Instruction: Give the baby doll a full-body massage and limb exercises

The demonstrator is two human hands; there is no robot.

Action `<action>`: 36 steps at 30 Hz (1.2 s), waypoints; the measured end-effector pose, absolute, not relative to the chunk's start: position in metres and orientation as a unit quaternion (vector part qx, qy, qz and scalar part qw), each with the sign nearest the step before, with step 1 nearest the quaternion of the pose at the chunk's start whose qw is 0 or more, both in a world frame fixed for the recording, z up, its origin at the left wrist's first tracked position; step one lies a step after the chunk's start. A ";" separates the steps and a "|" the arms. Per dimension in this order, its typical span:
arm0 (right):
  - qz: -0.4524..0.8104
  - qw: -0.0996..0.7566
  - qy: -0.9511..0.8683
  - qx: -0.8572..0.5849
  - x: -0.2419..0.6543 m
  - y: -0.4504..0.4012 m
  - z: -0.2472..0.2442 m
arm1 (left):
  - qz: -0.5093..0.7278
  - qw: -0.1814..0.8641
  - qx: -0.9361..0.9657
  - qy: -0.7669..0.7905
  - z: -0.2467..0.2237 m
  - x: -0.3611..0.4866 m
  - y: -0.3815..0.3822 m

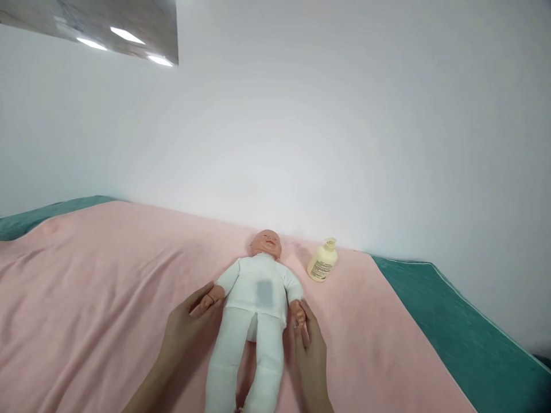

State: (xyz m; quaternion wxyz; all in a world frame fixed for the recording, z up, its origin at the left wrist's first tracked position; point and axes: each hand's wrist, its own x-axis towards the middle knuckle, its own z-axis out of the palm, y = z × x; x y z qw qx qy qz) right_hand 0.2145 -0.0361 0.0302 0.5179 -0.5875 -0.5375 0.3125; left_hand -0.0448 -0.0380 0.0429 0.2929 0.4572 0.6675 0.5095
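A baby doll with a white cloth body lies on its back, head toward the wall. A grey rectangular patch shows on its chest. My left hand is closed around the doll's hand on the left side, thumb and fingers on either side of it. On the other side, my right hand grips the doll's other hand between thumb and fingers. Both doll arms lie spread a little away from its body. The doll's feet fall below the bottom edge of the view.
A pale yellow pump bottle stands right of the doll's head. Beneath everything lies a pink blanket, wrinkled at the left, over a green cover. A white wall rises behind, with a shiny panel at upper left.
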 end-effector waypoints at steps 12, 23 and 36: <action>0.179 0.579 -0.600 -0.522 0.212 0.084 0.063 | 0.588 0.266 0.450 0.618 0.074 -0.046 0.101; 0.287 0.539 -0.559 -0.561 0.219 0.199 0.031 | 0.480 0.322 0.508 0.639 0.038 -0.043 0.169; 0.264 0.540 -0.550 -0.579 0.217 0.197 0.029 | 0.557 0.350 0.467 0.591 0.036 -0.029 0.163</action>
